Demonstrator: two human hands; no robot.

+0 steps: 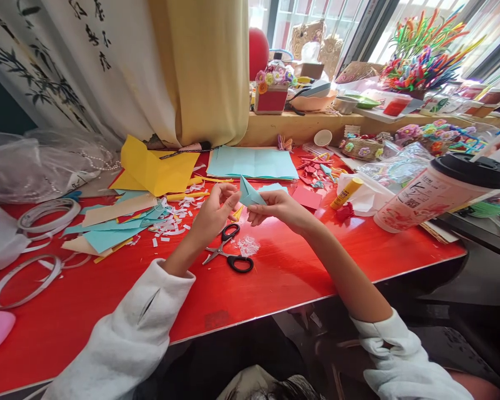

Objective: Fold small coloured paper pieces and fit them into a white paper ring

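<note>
Over the middle of the red table, my right hand [281, 208] pinches a light blue folded paper [250, 194] between thumb and fingers, with its pointed tip up. Close by on the paper's left side is my left hand [217, 214], its fingers loosely bent and parted; its thumb reaches to the paper's edge, and I cannot tell if it touches. Below the hands lie black-handled scissors [225, 251] with their blades apart. A small clear crumpled scrap [249, 245] is beside them.
Light blue sheets [254, 162] and yellow paper [154, 166] lie at the back. White clippings [177, 214], tape rolls [25, 280] and paper strips [116, 225] cover the left. A glue stick [346, 193] and a large cup [437, 191] stand on the right.
</note>
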